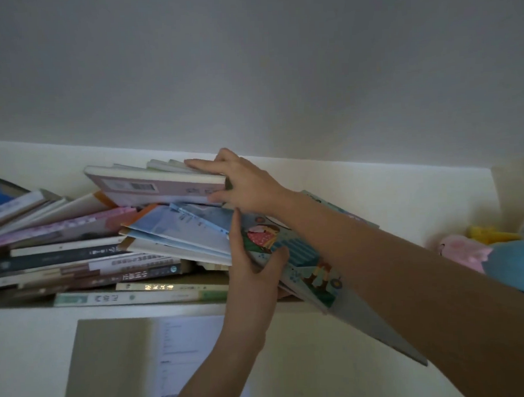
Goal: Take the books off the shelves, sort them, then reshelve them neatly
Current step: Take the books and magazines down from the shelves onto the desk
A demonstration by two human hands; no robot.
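Right grip (242, 181) closed round pale pink paperback book (158, 185) | left grip (251, 258) pinched on teal illustrated picture book (302, 253) | paperback best lifted level, slumped book pile (77, 254) kept steadied

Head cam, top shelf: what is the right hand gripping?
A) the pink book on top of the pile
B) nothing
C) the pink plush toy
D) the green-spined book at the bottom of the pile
A: the right hand grips the end of the pink book on top of the pile, with its fingers over the upper edge and the thumb beneath. The left hand holds the illustrated book lower down.
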